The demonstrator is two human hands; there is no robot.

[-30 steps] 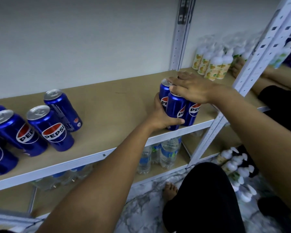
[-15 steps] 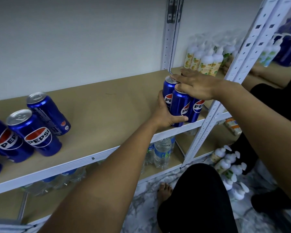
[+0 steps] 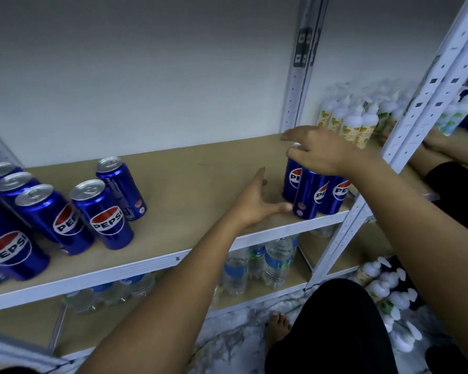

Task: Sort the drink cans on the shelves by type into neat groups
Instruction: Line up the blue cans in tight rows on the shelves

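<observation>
A: Where do the drink cans stand?

B: Three blue Pepsi cans (image 3: pixel 312 191) stand upright, touching one another, at the right end of the wooden shelf (image 3: pixel 200 182), near its front edge and beside the white upright post (image 3: pixel 405 125). A second group of Pepsi cans (image 3: pixel 65 211) stands at the left end, well apart from the first.

A: And the hands?

B: The left hand (image 3: pixel 257 202) lies just left of the three cans, fingers straight and released, the thumb tip near the base of the front can. The right hand (image 3: pixel 322 152) is spread above the can tops, fingers loose, grasping nothing; whether it touches the tops cannot be told.

A: Other items?

B: Water bottles (image 3: pixel 273 260) stand on the shelf below, and white pump bottles (image 3: pixel 354 122) stand behind the right hand.
</observation>
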